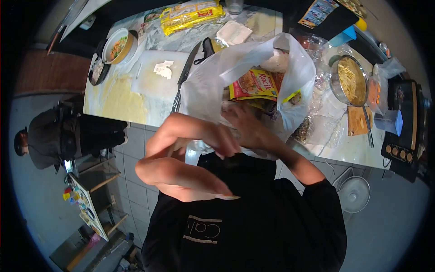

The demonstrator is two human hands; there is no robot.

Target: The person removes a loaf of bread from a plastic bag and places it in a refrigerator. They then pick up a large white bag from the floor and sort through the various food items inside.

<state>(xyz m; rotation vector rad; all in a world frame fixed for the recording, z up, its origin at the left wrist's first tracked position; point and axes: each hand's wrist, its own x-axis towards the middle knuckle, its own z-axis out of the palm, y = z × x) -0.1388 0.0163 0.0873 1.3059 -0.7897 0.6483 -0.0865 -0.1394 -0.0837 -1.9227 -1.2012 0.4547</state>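
Note:
A white plastic bag (199,97) stands open at the front of the table. Inside it lie a yellow and red "Racik" packet (260,85) and other packs, partly hidden. My right hand (244,124) is at the bag's near side, fingers stretched toward its contents, with nothing visible in them. My left hand (190,158) looms large and distorted close to the camera, left of my right wrist. Its fingertips are smeared, and I cannot make out anything in it. Left of the bag, a knife (188,65) lies by a white cutting board (149,68) bearing white pieces (163,69).
A bowl of chopped vegetables (118,47) sits at the left. Yellow packages (190,16) lie at the back. On the right are a pan of pale strips (349,79), a small wooden board (358,121) and an oven (403,122). Another person (54,136) stands at far left.

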